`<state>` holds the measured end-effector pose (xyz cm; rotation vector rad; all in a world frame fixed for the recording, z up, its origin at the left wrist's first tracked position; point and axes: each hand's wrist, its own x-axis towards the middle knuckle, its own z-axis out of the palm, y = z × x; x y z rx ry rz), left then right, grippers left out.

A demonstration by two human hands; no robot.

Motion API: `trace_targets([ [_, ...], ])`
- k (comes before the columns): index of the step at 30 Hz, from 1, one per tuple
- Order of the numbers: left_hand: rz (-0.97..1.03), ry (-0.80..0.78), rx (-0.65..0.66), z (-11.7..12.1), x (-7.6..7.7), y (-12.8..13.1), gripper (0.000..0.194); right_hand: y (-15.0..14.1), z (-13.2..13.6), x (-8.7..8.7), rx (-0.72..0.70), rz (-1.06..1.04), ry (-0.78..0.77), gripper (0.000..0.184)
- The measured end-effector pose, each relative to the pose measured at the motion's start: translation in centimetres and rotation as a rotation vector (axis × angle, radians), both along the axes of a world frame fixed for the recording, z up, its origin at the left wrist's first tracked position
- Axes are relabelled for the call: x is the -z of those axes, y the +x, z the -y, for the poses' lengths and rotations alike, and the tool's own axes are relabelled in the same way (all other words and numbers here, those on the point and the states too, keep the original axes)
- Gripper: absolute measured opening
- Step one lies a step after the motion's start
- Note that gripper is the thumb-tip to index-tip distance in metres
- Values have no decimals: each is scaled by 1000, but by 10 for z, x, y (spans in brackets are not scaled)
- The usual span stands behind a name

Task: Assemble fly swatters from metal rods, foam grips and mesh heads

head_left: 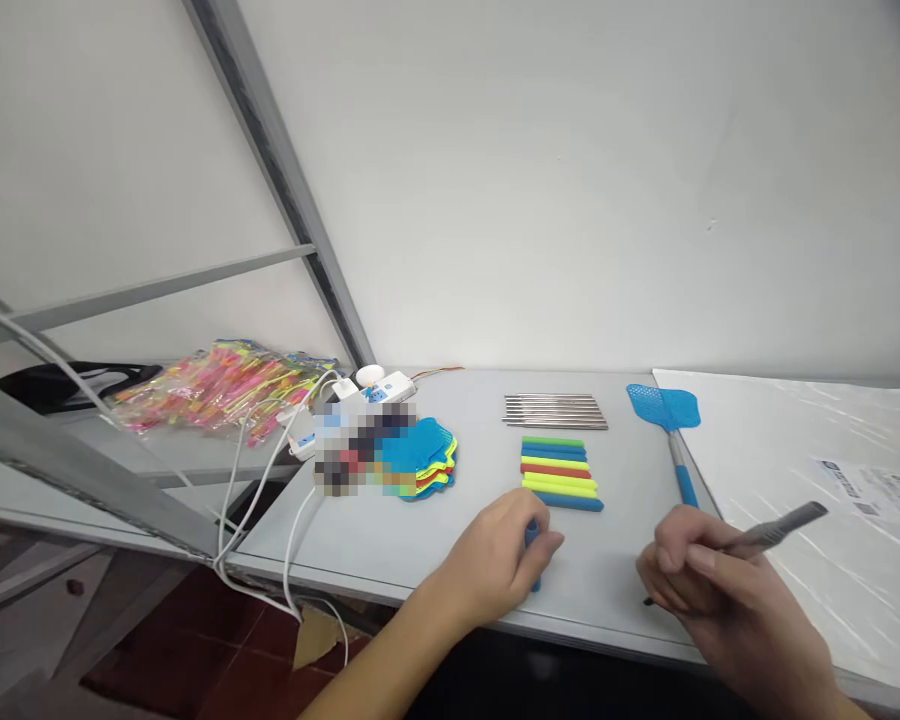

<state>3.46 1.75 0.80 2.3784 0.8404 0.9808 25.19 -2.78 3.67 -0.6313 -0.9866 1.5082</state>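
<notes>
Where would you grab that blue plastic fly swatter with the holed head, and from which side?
I'd likely pinch the cylindrical blue handle from above, coming from the near side. It is slim and points toward the person, while the wide, flat, holed head lies at the far end. The right hand, holding a grey pen-shaped tool, may hide the handle's tip.
</notes>
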Motion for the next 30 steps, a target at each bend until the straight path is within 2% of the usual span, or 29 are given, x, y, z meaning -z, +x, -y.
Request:
trace_targets([
  [5, -22, -51, 17, 0, 2, 3, 16, -27, -18, -39, -41, -45, 132, 24],
  [7, -27, -131, 0, 0, -1, 3, 14, -41, -26, -51, -51, -49, 159, 34],
  [9, -25, -200, -13, -1, -5, 1, 13, -57, -33, -56, -31, -74, 165, 43],
  [14, 30, -293, -32, -2, -14, -3, 18, -89, -45, -47, 123, -200, 173, 48],
  [18, 82, -360, -30, -2, -15, -2, 15, -100, -47, -39, 198, -221, 188, 46],
  [22, 57, -377, -33, -5, -13, -3, 16, -101, -45, -34, 262, -187, 184, 44],
  [26, -17, -358, -62, -7, -13, -5, 19, -95, -48, -30, 364, -240, 158, 46],
  [30, -71, -296, -91, -7, -10, -4, 18, -90, -51, -24, 381, -276, 115, 46],
])
